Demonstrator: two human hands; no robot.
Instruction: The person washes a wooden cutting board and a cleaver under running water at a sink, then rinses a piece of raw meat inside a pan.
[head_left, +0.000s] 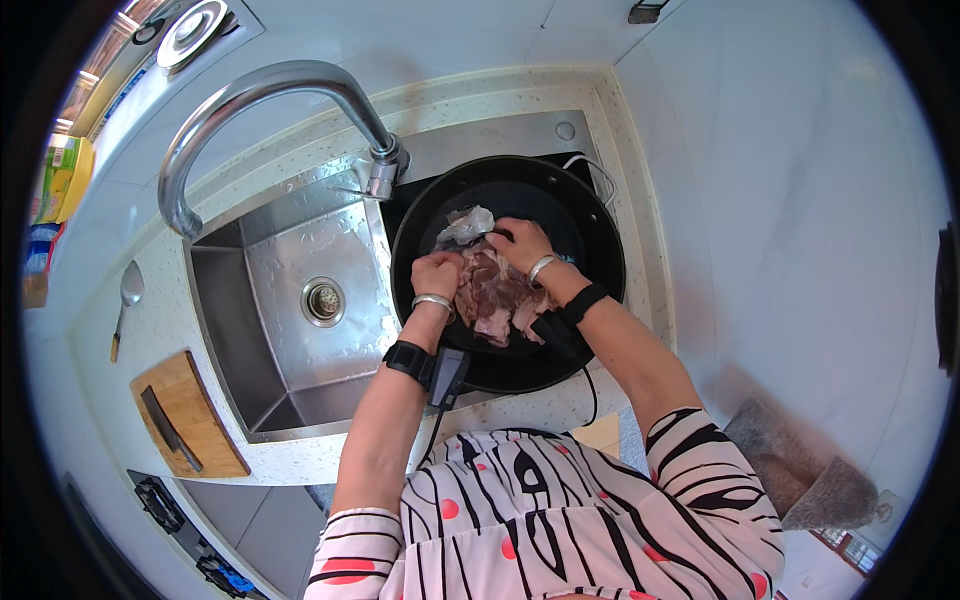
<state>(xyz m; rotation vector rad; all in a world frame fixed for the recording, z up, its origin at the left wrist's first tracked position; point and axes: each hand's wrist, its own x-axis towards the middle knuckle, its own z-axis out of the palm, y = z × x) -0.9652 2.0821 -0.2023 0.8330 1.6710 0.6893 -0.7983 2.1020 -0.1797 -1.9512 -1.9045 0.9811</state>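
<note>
Several chunks of raw meat (495, 292) lie in a heap inside a wide, deep black pan (405, 330). At the heap's far end, a clear plastic bag (469, 225) is crumpled against the meat. My left hand (436, 276) is curled at the left side of the meat, close to the bag; its fingertips are hidden. My right hand (523, 244) bends over the far right of the heap, its thumb and fingers pinched at the bag's edge. Both wrists wear silver bangles and black straps; a small black device on a cable hangs by the left one.
Left of the pan is a steel sink (292, 262) with a curved chrome faucet (262, 82). A wooden cutting board (202, 405) bears a dark-bladed knife (171, 429). A spoon (131, 289) lies on the speckled counter (97, 405). A white tiled wall (780, 187) rises at the right.
</note>
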